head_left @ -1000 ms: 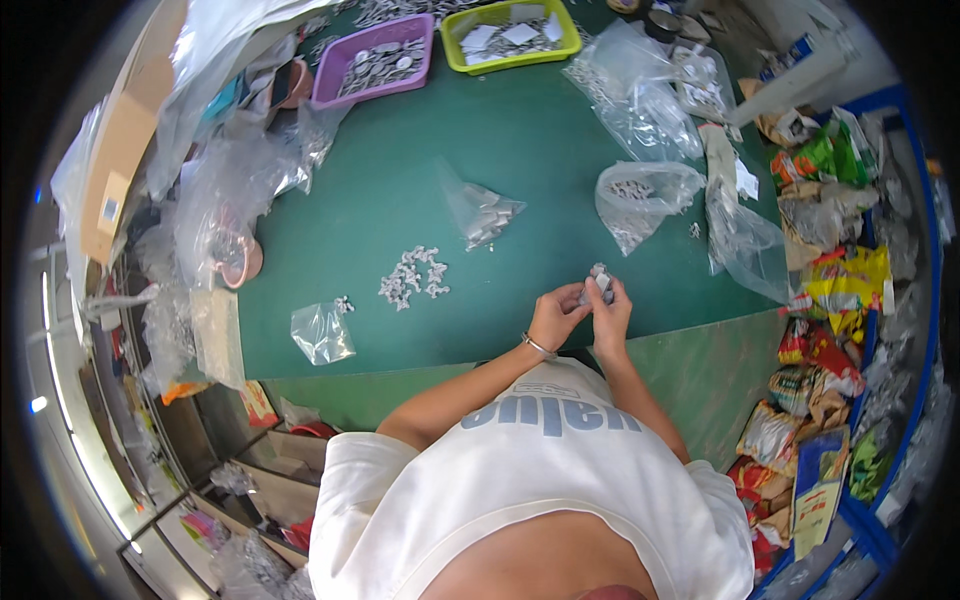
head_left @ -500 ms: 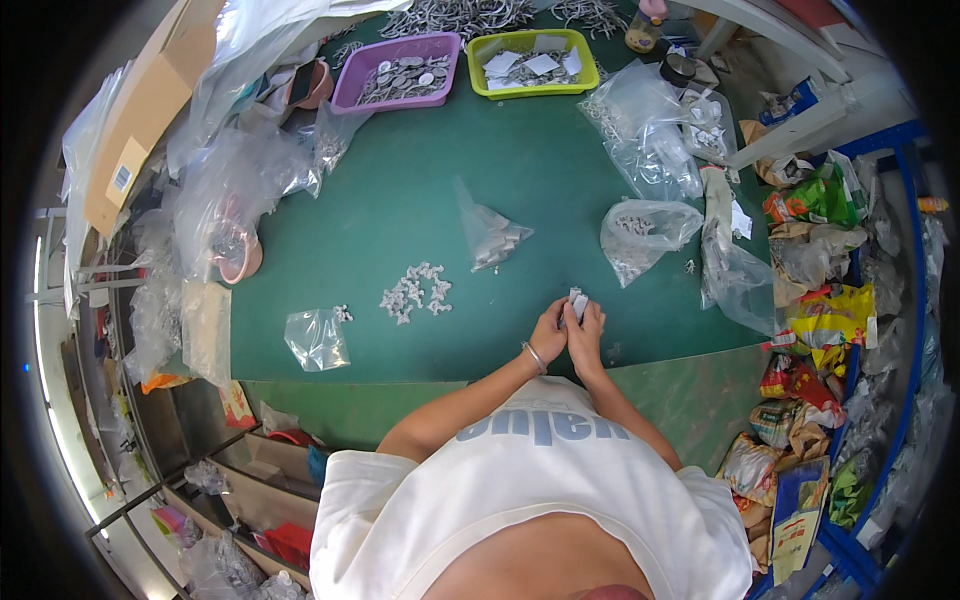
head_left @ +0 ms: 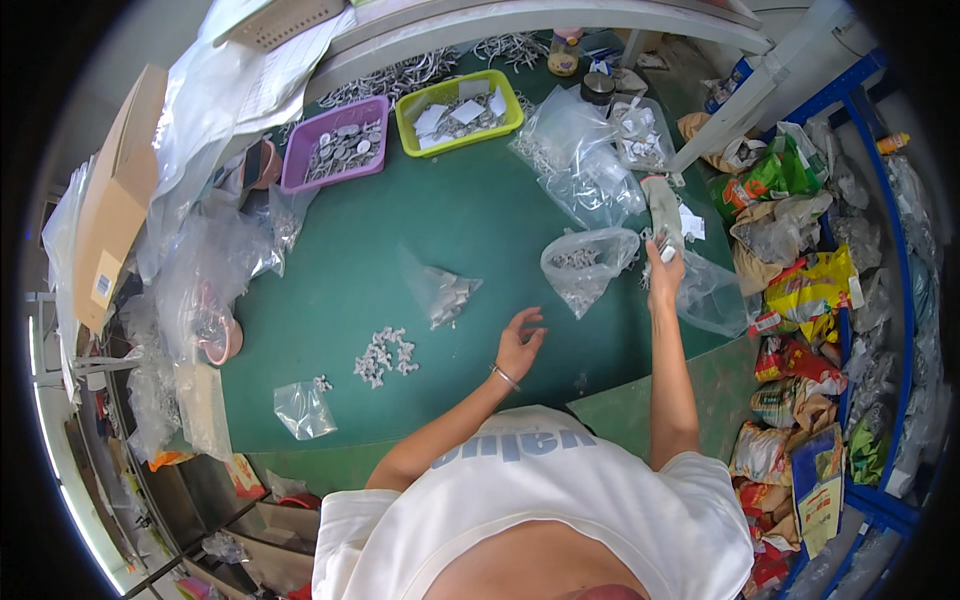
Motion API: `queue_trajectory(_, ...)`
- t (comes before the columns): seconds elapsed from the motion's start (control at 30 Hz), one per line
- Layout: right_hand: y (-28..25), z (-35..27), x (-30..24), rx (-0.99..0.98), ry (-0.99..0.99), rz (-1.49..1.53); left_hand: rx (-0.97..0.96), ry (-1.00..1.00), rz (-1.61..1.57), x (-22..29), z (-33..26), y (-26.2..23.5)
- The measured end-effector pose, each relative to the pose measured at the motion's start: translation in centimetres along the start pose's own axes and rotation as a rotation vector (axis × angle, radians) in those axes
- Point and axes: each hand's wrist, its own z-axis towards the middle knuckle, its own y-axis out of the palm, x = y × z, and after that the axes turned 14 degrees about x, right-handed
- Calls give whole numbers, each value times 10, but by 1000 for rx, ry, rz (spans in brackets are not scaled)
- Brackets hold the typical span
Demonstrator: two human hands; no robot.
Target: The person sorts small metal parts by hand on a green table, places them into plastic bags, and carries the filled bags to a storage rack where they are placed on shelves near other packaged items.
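My right hand (head_left: 663, 268) reaches out to the right over the green table (head_left: 400, 230). Its fingers are pinched on a small metal part, between an open clear bag of metal parts (head_left: 590, 262) and another clear bag (head_left: 712, 296). My left hand (head_left: 520, 343) hovers just above the table in front of me, fingers spread, holding nothing. A loose pile of small silvery parts (head_left: 383, 355) lies to its left. Beyond it is a small clear bag with parts (head_left: 446, 295).
A near-empty small bag (head_left: 305, 408) lies by the near edge. A purple tray (head_left: 335, 148) and a yellow-green tray (head_left: 458, 112) of parts stand at the back. Crumpled plastic and a cardboard box (head_left: 113, 190) crowd the left, with snack packets (head_left: 805, 290) on the right.
My hands were together holding a small part in front of me. They have now separated: the right hand stretched out to the bags on the right and the left hand opened over the table.
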Motion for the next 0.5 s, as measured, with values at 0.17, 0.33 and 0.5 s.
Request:
queue_trajectory(0.17, 65, 108, 42, -188, -268, -468, 36, 69, 44, 6, 17, 18)
queue_trajectory(0.33, 114, 118, 36, -266, -512, -897, 158, 3, -27, 7, 28, 17)
queue_trajectory(0.5, 104, 80, 9, -396, -735, -754, 308, 60, -39, 23, 73, 9)
